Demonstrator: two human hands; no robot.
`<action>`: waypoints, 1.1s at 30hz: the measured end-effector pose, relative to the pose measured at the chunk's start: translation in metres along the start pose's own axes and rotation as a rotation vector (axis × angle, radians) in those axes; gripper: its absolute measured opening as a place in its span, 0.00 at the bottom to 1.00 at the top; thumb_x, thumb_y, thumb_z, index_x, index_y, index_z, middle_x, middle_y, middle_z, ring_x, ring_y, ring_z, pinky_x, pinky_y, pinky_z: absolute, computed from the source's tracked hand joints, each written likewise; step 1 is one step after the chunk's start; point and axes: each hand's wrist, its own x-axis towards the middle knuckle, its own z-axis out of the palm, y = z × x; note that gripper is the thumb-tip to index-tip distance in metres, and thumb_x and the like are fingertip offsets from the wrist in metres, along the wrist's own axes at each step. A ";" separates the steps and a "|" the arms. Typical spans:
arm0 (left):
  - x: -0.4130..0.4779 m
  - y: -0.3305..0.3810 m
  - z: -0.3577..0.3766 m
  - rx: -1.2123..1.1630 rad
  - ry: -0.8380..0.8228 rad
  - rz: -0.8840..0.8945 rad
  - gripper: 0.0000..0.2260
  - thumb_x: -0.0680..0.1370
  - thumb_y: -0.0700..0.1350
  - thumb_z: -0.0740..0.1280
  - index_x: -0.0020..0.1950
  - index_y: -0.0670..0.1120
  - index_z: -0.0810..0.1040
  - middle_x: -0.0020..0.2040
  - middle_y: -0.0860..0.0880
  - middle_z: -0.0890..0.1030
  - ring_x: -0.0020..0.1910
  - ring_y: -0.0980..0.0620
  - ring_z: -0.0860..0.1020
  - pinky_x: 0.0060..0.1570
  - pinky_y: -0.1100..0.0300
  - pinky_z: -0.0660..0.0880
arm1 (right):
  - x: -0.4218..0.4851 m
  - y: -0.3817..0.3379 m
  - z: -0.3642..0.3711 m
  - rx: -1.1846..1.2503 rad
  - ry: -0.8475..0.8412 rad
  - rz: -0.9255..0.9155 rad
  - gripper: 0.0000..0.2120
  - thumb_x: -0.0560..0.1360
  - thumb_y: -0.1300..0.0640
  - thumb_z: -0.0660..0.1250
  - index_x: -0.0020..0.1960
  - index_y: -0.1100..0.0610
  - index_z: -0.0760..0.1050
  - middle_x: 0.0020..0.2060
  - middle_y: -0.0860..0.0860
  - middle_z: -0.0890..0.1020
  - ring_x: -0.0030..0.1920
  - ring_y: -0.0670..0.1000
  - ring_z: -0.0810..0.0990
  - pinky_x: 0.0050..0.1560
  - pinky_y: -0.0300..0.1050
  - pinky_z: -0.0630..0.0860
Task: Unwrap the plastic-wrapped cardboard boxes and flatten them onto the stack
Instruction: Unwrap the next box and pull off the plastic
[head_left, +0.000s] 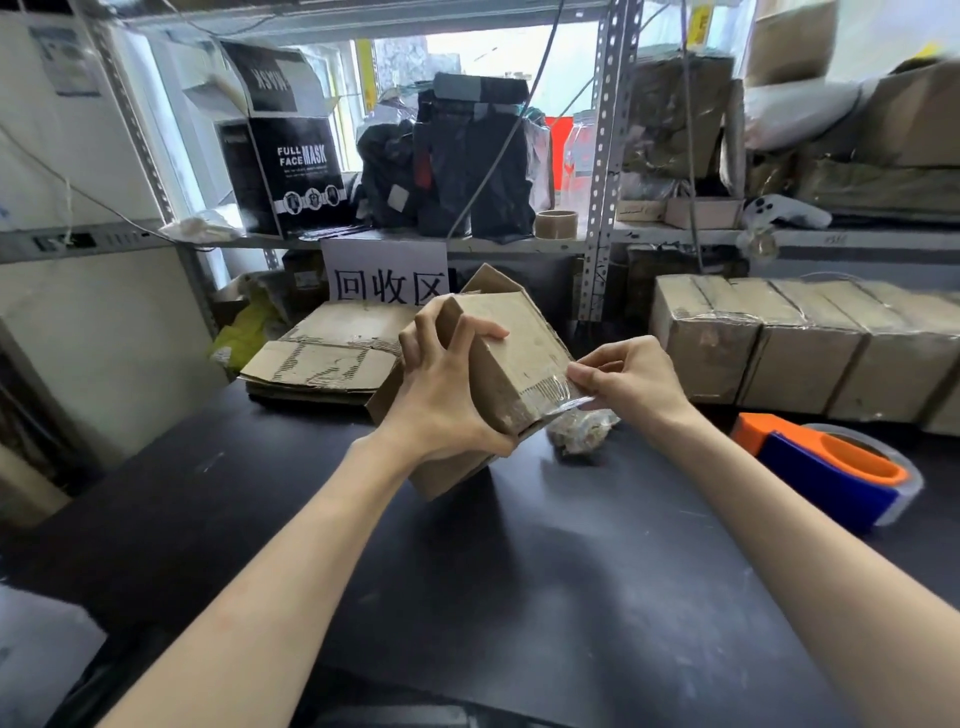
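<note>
Your right hand (628, 376) pinches a glossy strip of clear plastic film (558, 401) at the corner of the scuffed brown cardboard box (524, 348). Your left hand (441, 389) grips the box's near edge, fingers spread, above the matte black table (519, 597). The torn, flattened stack (322, 358) lies just behind it.

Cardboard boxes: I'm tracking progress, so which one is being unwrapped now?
The box held up centrally: left hand grips it, right hand pinches clear plastic at its corner. The row of boxes at right sits wrapped, untouched.
</note>
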 end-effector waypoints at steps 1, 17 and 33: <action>0.000 0.000 0.001 0.000 0.001 0.002 0.43 0.54 0.50 0.83 0.64 0.57 0.65 0.69 0.53 0.51 0.68 0.47 0.54 0.63 0.56 0.59 | -0.002 0.002 0.002 0.006 0.050 0.011 0.03 0.73 0.63 0.74 0.42 0.62 0.83 0.33 0.56 0.83 0.33 0.50 0.82 0.34 0.40 0.82; -0.010 -0.011 -0.016 -0.027 0.121 -0.174 0.45 0.44 0.65 0.71 0.61 0.58 0.68 0.62 0.55 0.56 0.60 0.51 0.59 0.64 0.52 0.65 | -0.022 -0.004 0.038 -0.345 0.360 -0.471 0.08 0.73 0.71 0.67 0.41 0.61 0.82 0.38 0.55 0.82 0.40 0.53 0.78 0.44 0.45 0.73; 0.015 -0.018 -0.025 -0.068 0.068 -0.362 0.35 0.60 0.53 0.83 0.63 0.55 0.71 0.60 0.47 0.64 0.59 0.44 0.65 0.58 0.58 0.65 | -0.025 -0.027 0.043 0.240 0.283 -0.178 0.03 0.73 0.58 0.75 0.43 0.51 0.83 0.33 0.50 0.85 0.34 0.48 0.84 0.44 0.51 0.83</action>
